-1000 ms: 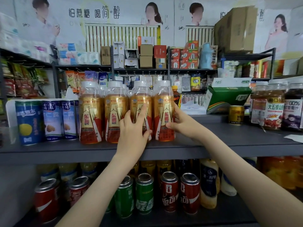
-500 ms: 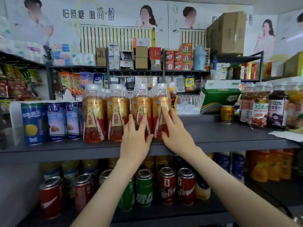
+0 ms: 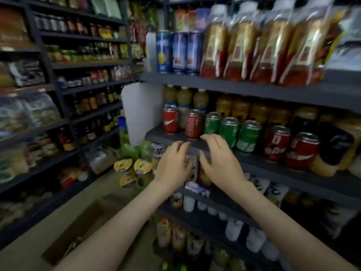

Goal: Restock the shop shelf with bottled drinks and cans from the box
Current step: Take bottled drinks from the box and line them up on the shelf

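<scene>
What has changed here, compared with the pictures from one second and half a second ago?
Both hands left the amber bottles that they were touching and came down. The left hand and right hand now hang loosely curled, holding nothing, before the can shelf. The view swung left and down, so the box on the floor shows. The bottles stand in their row as before.

Four amber bottles with white caps stand upright in a row on the dark shelf, with blue cans just left of them. One level down, red and green cans line the front edge. A brown cardboard box sits on the floor.
</scene>
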### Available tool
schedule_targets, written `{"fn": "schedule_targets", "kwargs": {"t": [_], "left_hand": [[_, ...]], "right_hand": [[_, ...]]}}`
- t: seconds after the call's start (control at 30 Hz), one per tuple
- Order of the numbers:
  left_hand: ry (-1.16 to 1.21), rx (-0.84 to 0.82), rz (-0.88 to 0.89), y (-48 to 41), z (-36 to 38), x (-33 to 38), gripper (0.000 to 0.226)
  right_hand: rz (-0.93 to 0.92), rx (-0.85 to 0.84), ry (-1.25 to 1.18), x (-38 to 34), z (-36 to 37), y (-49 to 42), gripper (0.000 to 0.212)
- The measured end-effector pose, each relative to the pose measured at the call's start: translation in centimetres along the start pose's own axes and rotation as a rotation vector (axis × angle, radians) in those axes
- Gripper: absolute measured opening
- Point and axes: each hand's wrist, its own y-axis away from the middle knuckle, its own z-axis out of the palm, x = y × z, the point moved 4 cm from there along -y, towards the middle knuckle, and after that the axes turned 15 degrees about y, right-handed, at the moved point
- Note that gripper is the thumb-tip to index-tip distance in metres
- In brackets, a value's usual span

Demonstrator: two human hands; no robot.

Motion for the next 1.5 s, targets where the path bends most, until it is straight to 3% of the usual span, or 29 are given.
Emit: {"fn": "schedule_targets", "kwargs": {"t": [0.3,0.47,0.83,1.13,1.33,1.5], "left_hand": [[-0.195,-0.226,-0.591,18.8,-6.6,-15.5,0.051],[-0.225,-0.279,-0.844,26.0,-10.4,-24.2,0.048],[-0.200,-0.342,-1.077,30.7,-20.4,-43.9,0.051],[-0.136,-0.424,-1.289,31.3,-18.5,-58.8,0.056],[-0.298,-0.425,-1.452,34.8,-16.4,-69.6,0.059],[-0.231,-0.468,-1.571,39.9,-9.5,-81.2,0.062]], "right_hand": [[-0.110,-0.566,-0.188,-13.0,16.8,6.0,0.056],[-0.182,-0.739,-0.233,-21.5,24.5,5.4,0.060],[-0.193,-0.996,-0.258,-37.5,42.8,1.3,0.061],[-0.140,-1.217,-0.114,-36.8,56.9,-0.2,0.073],[-0.328,-1.357,0.039,-39.0,69.4,-0.4,0.088],[-0.522,-1.384,0.042,-42.7,82.9,2.1,0.074]]}}
